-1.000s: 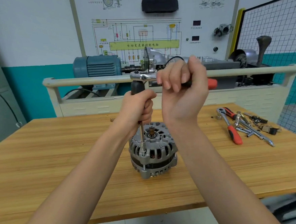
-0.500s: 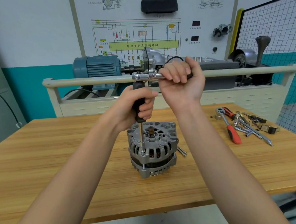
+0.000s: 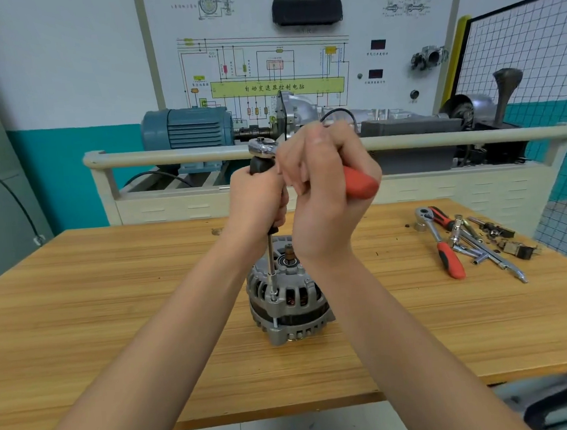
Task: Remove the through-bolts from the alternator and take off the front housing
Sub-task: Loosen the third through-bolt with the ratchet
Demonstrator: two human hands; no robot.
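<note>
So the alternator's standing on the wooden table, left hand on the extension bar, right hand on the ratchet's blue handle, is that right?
Not quite: the head view shows the handle of the ratchet is red, not blue. The alternator, table, left hand and right hand are as said.

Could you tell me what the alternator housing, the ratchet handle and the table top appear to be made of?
Alternator housing: likely cast aluminium, matte grey, with moulded ribs and vent slots. Ratchet handle: probably red plastic or rubber, smooth and dull; its head is shiny chromed steel. Table top: wood or wood-look laminate, with streaky grain.
</note>
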